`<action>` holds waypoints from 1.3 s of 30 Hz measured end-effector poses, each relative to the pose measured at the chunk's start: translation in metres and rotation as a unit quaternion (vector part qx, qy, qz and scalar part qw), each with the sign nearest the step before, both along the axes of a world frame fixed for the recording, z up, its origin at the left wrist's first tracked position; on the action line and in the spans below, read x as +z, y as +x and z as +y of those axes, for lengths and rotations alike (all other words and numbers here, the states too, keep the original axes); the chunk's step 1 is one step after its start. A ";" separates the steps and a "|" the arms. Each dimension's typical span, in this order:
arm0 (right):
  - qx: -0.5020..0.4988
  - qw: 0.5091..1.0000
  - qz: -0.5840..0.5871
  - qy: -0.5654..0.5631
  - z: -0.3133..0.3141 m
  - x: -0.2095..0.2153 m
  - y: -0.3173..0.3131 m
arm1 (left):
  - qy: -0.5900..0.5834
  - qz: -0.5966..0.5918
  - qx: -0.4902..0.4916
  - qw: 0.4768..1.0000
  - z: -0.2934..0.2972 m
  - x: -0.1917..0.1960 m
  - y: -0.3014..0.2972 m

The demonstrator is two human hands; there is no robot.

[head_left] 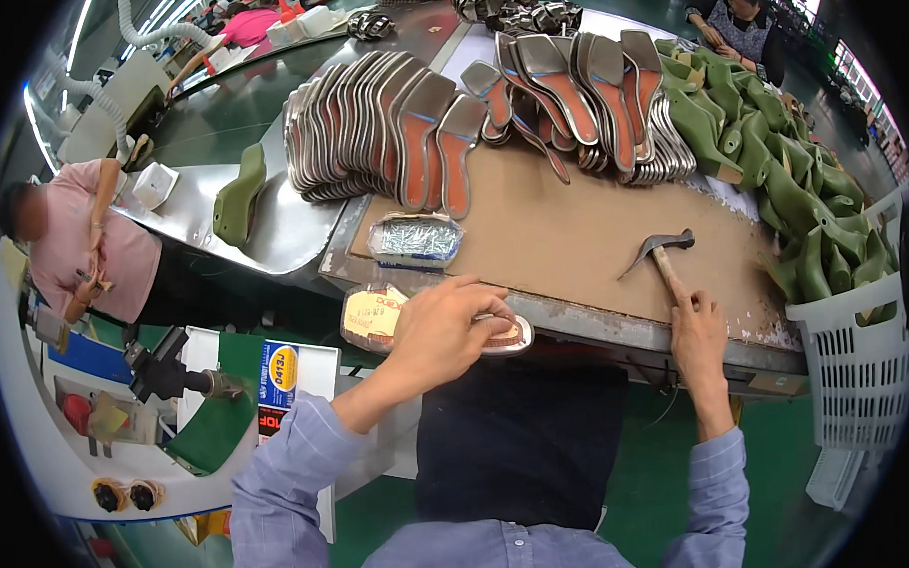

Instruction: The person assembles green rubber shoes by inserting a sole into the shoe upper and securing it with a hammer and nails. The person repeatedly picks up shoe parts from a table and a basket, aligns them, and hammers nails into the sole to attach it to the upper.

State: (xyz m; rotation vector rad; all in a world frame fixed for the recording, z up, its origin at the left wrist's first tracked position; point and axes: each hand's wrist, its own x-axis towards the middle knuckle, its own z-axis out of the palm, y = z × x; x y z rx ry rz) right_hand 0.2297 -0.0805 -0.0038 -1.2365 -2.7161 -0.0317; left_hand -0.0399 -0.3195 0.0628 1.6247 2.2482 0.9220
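My left hand (446, 329) covers and grips a silver-edged shoe insole (507, 339) at the near edge of the brown workboard (573, 230). My right hand (699, 336) is wrapped around the wooden handle of a small hammer (662, 249), whose dark metal head rests on the board, index finger stretched along the handle. Rows of grey-and-orange insoles (399, 126) stand fanned at the back of the board. A heap of green shoe lasts (770, 143) lies at the right.
A foil-wrapped packet (416, 238) and a clear packet (371, 317) sit near my left hand. A white plastic basket (858, 370) holds lasts at the right. A single green last (239, 196) lies on the metal conveyor (272, 230). A person in pink (83, 247) stands at left; another person (741, 24) works far back.
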 end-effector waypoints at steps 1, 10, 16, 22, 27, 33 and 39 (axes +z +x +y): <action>-0.017 0.998 -0.029 -0.044 0.005 0.009 0.004 | -0.031 -0.020 0.010 0.999 0.000 0.001 -0.002; -0.082 0.798 0.445 -0.397 -0.057 0.036 0.030 | -0.101 -0.074 0.054 0.991 0.000 0.004 -0.001; 0.103 0.801 0.423 -0.410 -0.098 0.079 0.026 | -0.036 -0.006 -0.008 0.999 -0.004 -0.003 -0.003; 0.322 0.855 0.346 -0.214 -0.108 0.103 -0.012 | -0.079 -0.001 0.019 0.997 0.001 0.008 0.003; 0.300 0.866 0.339 -0.213 -0.107 0.102 -0.019 | -0.104 0.022 0.004 0.994 -0.008 0.017 0.001; 0.061 0.775 0.445 -0.444 -0.111 0.081 0.024 | -0.038 0.220 -0.134 0.966 -0.023 0.011 -0.030; 0.118 0.782 0.483 -0.375 -0.127 0.051 0.044 | -0.068 0.228 -0.118 0.964 -0.027 0.005 -0.019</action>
